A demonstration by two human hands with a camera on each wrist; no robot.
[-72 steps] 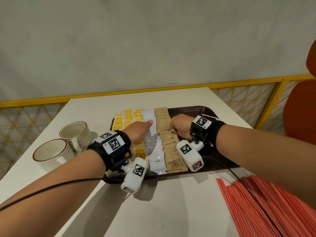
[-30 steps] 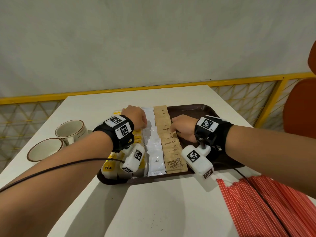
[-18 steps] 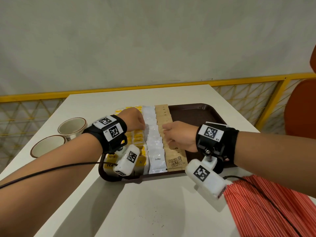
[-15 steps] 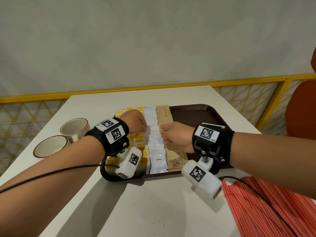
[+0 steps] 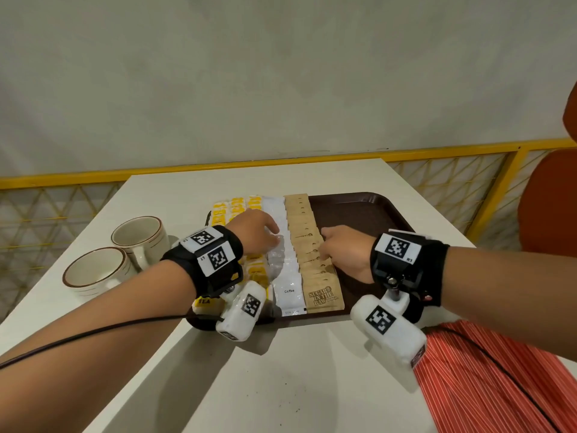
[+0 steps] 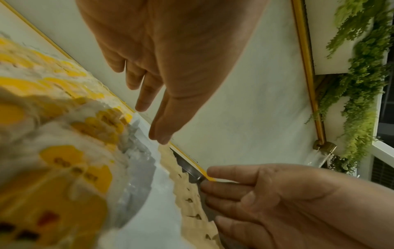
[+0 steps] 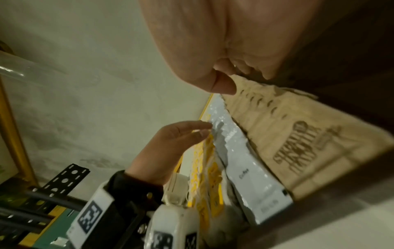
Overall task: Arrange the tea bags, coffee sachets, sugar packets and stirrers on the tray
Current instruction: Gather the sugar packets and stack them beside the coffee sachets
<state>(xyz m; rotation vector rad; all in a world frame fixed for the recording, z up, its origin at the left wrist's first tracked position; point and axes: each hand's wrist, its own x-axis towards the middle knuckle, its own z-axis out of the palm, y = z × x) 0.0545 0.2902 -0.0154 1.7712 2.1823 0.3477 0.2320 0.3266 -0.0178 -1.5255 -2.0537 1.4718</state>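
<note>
A brown tray [image 5: 359,214] holds three lengthwise rows: yellow tea bags [image 5: 237,204] on the left, white coffee sachets [image 5: 288,289] in the middle, brown sugar packets [image 5: 323,298] to their right. My left hand [image 5: 271,235] hovers over the tea bags, and its straight fingers [image 6: 153,118] touch the left edge of the coffee row. My right hand [image 5: 327,248] lies on the tray beside the sugar row, fingers [image 6: 213,185] against its right edge and thumb [image 7: 224,84] on top. Red stirrers [image 5: 499,385] lie in a heap on the table, off the tray.
Two cream cups [image 5: 140,239] [image 5: 93,270] stand on the white table left of the tray. The tray's right half is bare. A yellow railing [image 5: 437,151] runs behind the table, and an orange chair [image 5: 549,198] stands at the right.
My left hand has moved from pointing at the coffee row, across the tea bags and back to the coffee row's edge. My right hand has slid a little toward me along the sugar row.
</note>
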